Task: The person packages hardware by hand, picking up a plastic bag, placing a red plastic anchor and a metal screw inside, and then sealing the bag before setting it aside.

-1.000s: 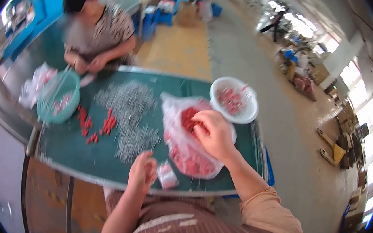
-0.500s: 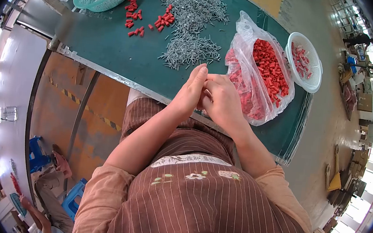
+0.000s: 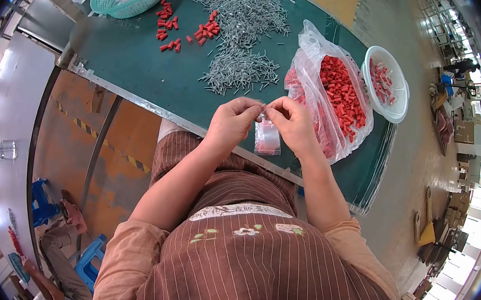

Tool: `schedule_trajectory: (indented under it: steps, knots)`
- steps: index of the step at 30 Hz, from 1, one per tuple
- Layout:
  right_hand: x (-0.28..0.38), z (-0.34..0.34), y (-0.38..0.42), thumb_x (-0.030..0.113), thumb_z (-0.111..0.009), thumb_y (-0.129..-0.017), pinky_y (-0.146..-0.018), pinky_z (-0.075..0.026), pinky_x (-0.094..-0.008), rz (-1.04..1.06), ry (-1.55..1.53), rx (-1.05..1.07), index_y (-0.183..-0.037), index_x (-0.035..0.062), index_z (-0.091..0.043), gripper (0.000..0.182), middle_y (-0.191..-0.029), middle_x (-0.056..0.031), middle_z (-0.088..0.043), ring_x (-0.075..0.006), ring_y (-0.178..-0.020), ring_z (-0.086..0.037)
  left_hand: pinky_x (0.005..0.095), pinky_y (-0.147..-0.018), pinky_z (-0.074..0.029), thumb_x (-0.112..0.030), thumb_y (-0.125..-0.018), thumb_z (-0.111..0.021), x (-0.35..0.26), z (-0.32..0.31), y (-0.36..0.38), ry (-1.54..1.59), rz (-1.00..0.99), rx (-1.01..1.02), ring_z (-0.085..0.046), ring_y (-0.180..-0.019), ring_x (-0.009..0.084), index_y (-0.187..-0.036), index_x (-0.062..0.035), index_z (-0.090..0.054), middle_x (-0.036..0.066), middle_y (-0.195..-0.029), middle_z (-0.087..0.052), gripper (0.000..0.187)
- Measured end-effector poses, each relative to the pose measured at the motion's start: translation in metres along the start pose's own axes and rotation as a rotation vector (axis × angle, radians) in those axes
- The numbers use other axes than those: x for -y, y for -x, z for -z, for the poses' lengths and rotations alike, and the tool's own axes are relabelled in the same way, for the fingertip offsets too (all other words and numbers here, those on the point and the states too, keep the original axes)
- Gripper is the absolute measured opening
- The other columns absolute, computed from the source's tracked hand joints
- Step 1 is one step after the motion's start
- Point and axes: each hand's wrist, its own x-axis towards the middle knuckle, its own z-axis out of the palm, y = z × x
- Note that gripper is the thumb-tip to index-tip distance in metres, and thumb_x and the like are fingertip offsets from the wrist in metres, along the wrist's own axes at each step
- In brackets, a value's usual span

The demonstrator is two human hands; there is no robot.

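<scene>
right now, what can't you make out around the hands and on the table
All in the head view:
- What, if anything, is between the fingertips of the left hand and right hand: too small, and the fingers cover it.
- The far rim of the green basket: cut off by the top edge.
- How many red pieces the clear bag holds: they overlap, and its folds blur some.

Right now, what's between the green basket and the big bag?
Loose red pieces nearer the green basket, then grey pieces nearer the big bag; head view shows both.
</scene>
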Motion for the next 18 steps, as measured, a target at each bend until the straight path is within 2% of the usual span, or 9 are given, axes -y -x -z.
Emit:
schedule_trajectory:
  steps: [4,6,9,12,15,18]
  knots:
    - [0.004,-0.001,0.003,0.007,-0.061,-0.09,-0.073,-0.05,-0.0252,-0.086,-0.36,-0.067,-0.093,-0.0003,-0.06,0.008,-0.089,-0.0046,-0.065,-0.0093,-0.082,-0.061,0.0196,-0.043,-0.03,-0.017,-0.095,-0.06,0.007,0.004,-0.004,0.125,-0.016,-0.026,-0.042,-0.049,0.0027,-0.099,-0.002,-0.067,-0.002,-0.073,-0.06,0.017]
    - [0.008,-0.001,0.005,0.006,-0.06,-0.091,-0.074,-0.05,-0.0234,-0.132,-0.508,-0.101,-0.093,0.0002,-0.059,0.006,-0.09,-0.0045,-0.065,-0.0086,-0.082,-0.061,0.0194,-0.043,-0.027,-0.017,-0.096,-0.06,0.007,0.004,-0.004,0.152,0.024,0.006,-0.038,-0.049,0.0029,-0.103,-0.0019,-0.066,-0.001,-0.073,-0.058,0.018]
    - [-0.005,0.005,-0.002,0.006,-0.059,-0.093,-0.075,-0.051,-0.0241,0.004,-0.528,-0.099,-0.1,-0.0005,-0.061,0.01,-0.093,-0.0045,-0.065,-0.0101,-0.082,-0.062,0.0194,-0.043,-0.025,-0.017,-0.097,-0.058,0.002,0.003,0.0,0.092,0.066,0.038,-0.036,-0.048,0.003,-0.107,-0.0018,-0.065,-0.001,-0.073,-0.057,0.019]
    - [0.013,0.007,0.001,0.004,-0.061,-0.09,-0.072,-0.05,-0.0251,-0.047,-0.236,-0.058,-0.1,-0.0004,-0.066,0.013,-0.091,-0.0048,-0.065,-0.0094,-0.081,-0.062,0.0194,-0.043,-0.026,-0.015,-0.098,-0.054,0.0,0.001,0.001,0.027,0.041,0.071,-0.036,-0.049,0.0028,-0.111,-0.0011,-0.064,-0.001,-0.073,-0.057,0.021]
    - [0.017,-0.005,0.004,0.005,-0.063,-0.089,-0.072,-0.05,-0.0267,0.164,0.194,-0.003,-0.102,-0.0003,-0.068,0.015,-0.09,-0.0069,-0.065,-0.013,-0.079,-0.063,0.02,-0.044,-0.027,-0.009,-0.097,-0.049,0.0,-0.002,0.001,0.096,-0.002,0.088,-0.036,-0.05,0.0033,-0.11,-0.0001,-0.064,0.001,-0.073,-0.057,0.022]
    - [0.02,-0.015,0.006,0.002,-0.063,-0.089,-0.067,-0.045,-0.0221,0.149,0.148,-0.01,-0.099,-0.0017,-0.068,0.012,-0.085,-0.0018,-0.062,-0.0077,-0.076,-0.057,0.0213,-0.045,-0.028,-0.006,-0.094,-0.045,0.011,0.006,-0.003,0.13,0.01,0.043,-0.037,-0.051,0.0054,-0.1,0.0006,-0.063,0.002,-0.074,-0.056,0.02]
